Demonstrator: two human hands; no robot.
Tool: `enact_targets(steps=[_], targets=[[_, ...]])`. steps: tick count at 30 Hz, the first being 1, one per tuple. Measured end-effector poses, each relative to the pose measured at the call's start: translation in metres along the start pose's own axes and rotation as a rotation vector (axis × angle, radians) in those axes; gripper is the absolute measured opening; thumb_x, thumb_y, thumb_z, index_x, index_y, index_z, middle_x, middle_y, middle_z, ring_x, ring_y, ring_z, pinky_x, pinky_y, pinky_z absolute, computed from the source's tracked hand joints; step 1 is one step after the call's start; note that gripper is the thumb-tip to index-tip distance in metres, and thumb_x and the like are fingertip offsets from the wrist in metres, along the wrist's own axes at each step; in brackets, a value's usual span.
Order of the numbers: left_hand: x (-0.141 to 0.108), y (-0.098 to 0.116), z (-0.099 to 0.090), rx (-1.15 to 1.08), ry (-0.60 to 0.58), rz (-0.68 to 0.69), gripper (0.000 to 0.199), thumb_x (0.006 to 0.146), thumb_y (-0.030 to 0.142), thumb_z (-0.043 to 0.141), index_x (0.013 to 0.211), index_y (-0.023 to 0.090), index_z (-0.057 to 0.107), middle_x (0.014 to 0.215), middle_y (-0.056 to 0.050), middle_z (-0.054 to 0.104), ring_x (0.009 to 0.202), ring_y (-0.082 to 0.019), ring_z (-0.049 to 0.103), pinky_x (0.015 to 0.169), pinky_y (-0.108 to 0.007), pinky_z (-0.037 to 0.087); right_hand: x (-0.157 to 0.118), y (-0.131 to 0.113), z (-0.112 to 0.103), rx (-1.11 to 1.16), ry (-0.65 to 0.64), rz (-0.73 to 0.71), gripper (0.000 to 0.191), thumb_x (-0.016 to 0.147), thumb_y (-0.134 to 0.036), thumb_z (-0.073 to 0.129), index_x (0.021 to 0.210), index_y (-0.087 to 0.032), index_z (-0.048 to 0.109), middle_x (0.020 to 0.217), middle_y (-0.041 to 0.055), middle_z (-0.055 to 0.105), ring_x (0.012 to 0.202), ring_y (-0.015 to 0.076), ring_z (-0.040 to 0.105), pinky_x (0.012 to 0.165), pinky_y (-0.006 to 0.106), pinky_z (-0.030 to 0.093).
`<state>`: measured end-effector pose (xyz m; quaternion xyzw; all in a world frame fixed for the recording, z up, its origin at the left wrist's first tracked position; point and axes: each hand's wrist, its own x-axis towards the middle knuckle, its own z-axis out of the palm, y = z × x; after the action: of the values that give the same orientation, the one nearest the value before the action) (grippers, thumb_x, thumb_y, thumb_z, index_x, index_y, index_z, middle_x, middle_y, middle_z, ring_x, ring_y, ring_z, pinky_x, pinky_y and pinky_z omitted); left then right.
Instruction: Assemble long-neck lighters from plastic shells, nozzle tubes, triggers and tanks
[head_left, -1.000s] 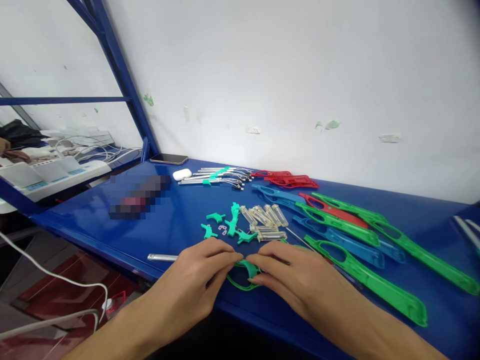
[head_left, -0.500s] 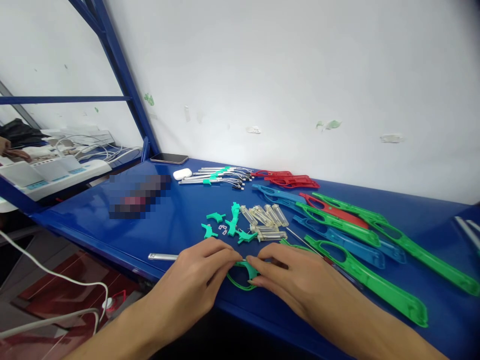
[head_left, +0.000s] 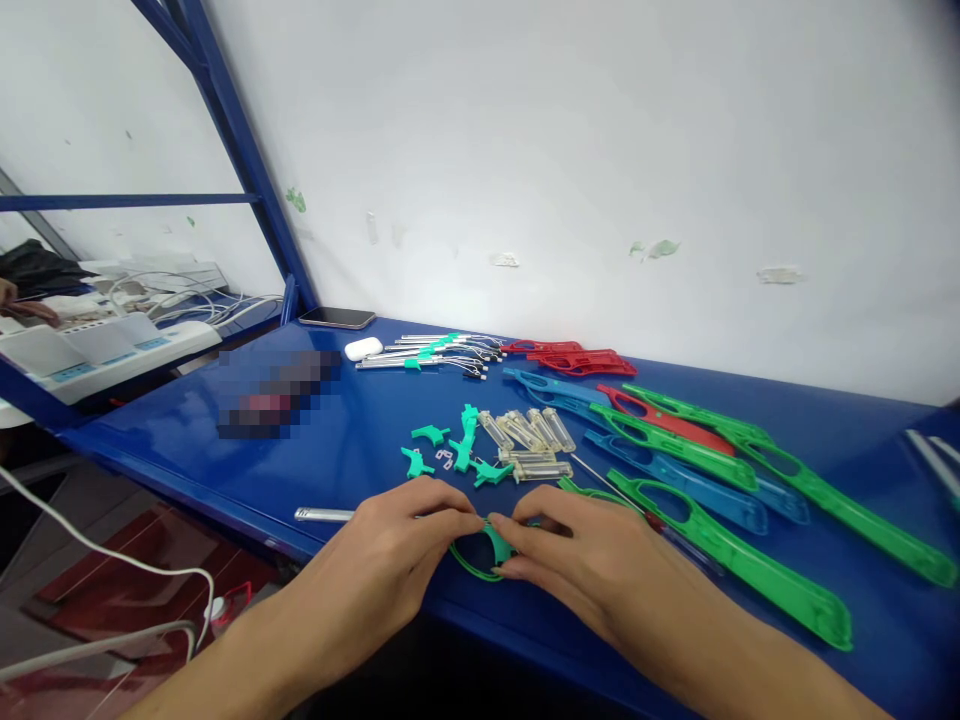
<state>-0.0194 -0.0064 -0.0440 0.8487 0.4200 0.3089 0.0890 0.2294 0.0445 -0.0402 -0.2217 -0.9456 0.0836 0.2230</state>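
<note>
Near the table's front edge my two hands meet over a green plastic lighter casing [head_left: 471,572], whose loop shows below the fingertips. My left hand [head_left: 397,540] is closed, thumb and forefinger pinching at the top of the loop. A silver metal tube [head_left: 322,515] sticks out to the left from behind it. My right hand [head_left: 577,545] is closed on a teal trigger piece [head_left: 497,545] set against the loop. The fingers hide most of the casing. Just beyond lie several loose teal triggers [head_left: 465,440] and clear fuel tanks [head_left: 525,432].
Green, blue and red casing halves [head_left: 690,490] spread over the right side, with a screwdriver [head_left: 652,522] among them. Metal tubes with wires [head_left: 435,352], a white case [head_left: 364,349] and a phone [head_left: 337,317] lie at the back. A blue post [head_left: 262,200] rises at left.
Both hands keep their grip at nearly the same spot. The teal trigger has shifted very slightly left along with the whole view.
</note>
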Motion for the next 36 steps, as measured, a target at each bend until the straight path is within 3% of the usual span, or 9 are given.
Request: enact_targets(steps=[13,23,36], targets=[[0.0001,0.0050,-0.0013,0.033,-0.042,-0.031,0.027,0.106,0.007,0.052,0.122,0.024,0.067,0.115,-0.001,0.072,0.099,-0.014,0.071,0.093,-0.022,0.055,-0.0026,0.0023,0.0045,0.014,-0.040,0.035,0.017,0.109,-0.025,0.057,0.123,-0.025,0.066,0.099,0.0013,0.068,0.073,0.0173,0.065,0.062,0.029,0.044],[0.0008,0.0004,0.0035,0.071,-0.039,-0.030,0.017,0.109,0.012,0.050,0.114,0.022,0.063,0.109,-0.001,0.070,0.096,-0.016,0.070,0.089,-0.026,0.054,-0.0006,-0.0027,0.0006,-0.001,-0.039,-0.006,0.018,0.105,-0.024,0.064,0.123,-0.022,0.067,0.101,0.0020,0.068,0.075,0.0205,0.069,0.063,0.034,0.048],[0.0034,0.0060,-0.0062,0.050,-0.071,-0.038,0.022,0.108,0.008,0.049,0.116,0.021,0.065,0.108,-0.002,0.072,0.094,-0.016,0.071,0.087,-0.024,0.056,-0.0034,0.0003,0.0038,-0.021,-0.050,-0.007,0.017,0.108,-0.020,0.058,0.124,-0.023,0.061,0.107,0.0023,0.067,0.083,0.0191,0.069,0.068,0.031,0.049]])
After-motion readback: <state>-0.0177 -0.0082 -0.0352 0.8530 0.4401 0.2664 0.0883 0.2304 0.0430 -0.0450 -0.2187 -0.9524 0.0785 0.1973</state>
